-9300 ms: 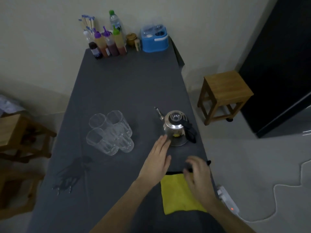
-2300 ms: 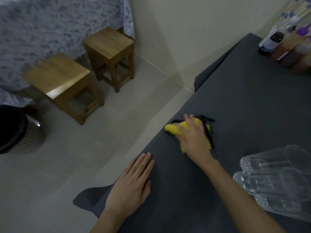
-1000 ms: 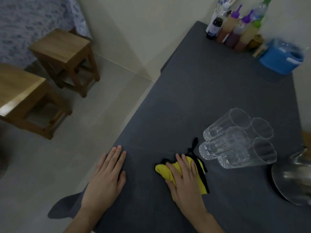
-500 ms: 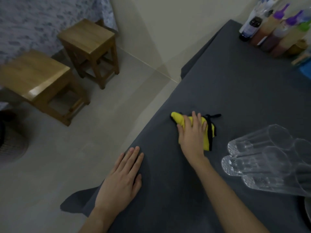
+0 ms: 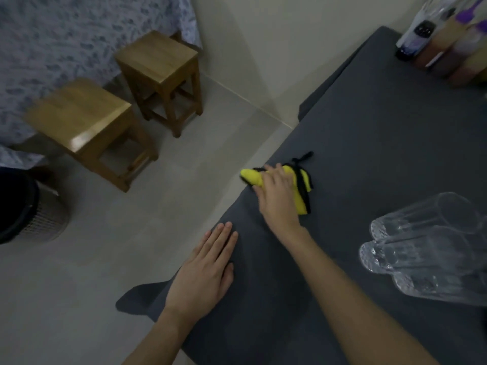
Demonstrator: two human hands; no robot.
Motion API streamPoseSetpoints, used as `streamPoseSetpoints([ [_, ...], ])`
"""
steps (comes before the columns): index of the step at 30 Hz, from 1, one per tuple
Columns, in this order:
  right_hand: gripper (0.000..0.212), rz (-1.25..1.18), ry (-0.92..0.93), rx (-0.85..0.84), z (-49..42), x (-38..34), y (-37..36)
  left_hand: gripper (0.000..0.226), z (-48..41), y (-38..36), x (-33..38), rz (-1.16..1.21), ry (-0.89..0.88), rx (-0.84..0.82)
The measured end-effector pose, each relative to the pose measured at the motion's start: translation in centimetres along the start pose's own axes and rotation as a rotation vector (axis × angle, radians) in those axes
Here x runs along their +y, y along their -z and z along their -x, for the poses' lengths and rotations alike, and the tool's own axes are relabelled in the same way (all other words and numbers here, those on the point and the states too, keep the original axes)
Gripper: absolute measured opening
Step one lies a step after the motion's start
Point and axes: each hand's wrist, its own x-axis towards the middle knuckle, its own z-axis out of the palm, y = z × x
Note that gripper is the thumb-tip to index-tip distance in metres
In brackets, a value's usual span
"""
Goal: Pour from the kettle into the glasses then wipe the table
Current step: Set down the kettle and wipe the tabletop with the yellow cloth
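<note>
My right hand (image 5: 276, 196) presses down on a bunched yellow cloth with black trim (image 5: 301, 189) at the left edge of the dark grey table (image 5: 382, 133). My left hand (image 5: 204, 272) lies flat, fingers together, on the table's near left edge and holds nothing. A tight cluster of clear glasses (image 5: 427, 243) stands to the right of the cloth, about a hand's width away. The kettle is out of the frame.
Sauce bottles (image 5: 445, 40) stand at the table's far right corner. Two wooden stools (image 5: 158, 64) (image 5: 84, 119) stand on the tiled floor to the left. A dark bin (image 5: 23, 206) sits at the far left. A patterned fabric covers the upper left.
My right hand has pushed the cloth out to the table's left edge. The left hand stays flat on the table. The view has swung left.
</note>
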Motion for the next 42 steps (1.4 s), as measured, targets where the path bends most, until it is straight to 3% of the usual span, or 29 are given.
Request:
streamPoseSetpoints([
  [5, 0.034, 0.008, 0.211, -0.041, 6.1, -0.9, -0.3, 0.057, -0.1, 0.0, -0.2, -0.037, -0.022, -0.007],
  [11, 0.029, 0.041, 0.262, -0.088, 14.6, 1.0, 2.4, 0.056, 0.0, 0.4, -0.1, -0.028, -0.028, -0.011],
  [15, 0.024, 0.096, 0.128, -0.083, 20.2, 3.4, 4.1, 0.056, 0.0, 0.3, -0.2, -0.012, -0.021, -0.006],
  [18, 0.034, 0.152, -0.036, -0.105, 21.7, 4.3, 4.4, 0.056, 0.0, 0.1, -0.2, -0.009, -0.021, 0.002],
  [21, 0.045, 0.210, -0.142, -0.121, 20.4, 3.6, 4.1, 0.056, 0.0, 0.1, -0.2, -0.004, -0.019, 0.009],
  [25, 0.043, 0.191, -0.239, -0.061, 17.5, 3.1, 3.2, 0.056, -0.1, -0.1, -0.3, -0.004, -0.012, 0.011],
  [32, 0.060, 0.123, -0.311, -0.011, 10.6, 4.9, 2.6, 0.056, -0.1, -0.1, -0.2, 0.015, 0.001, 0.013],
  [42, 0.045, 0.150, -0.329, 0.073, -1.6, 8.7, 2.5, 0.056, -0.1, 0.0, -0.1, 0.037, 0.014, 0.007],
])
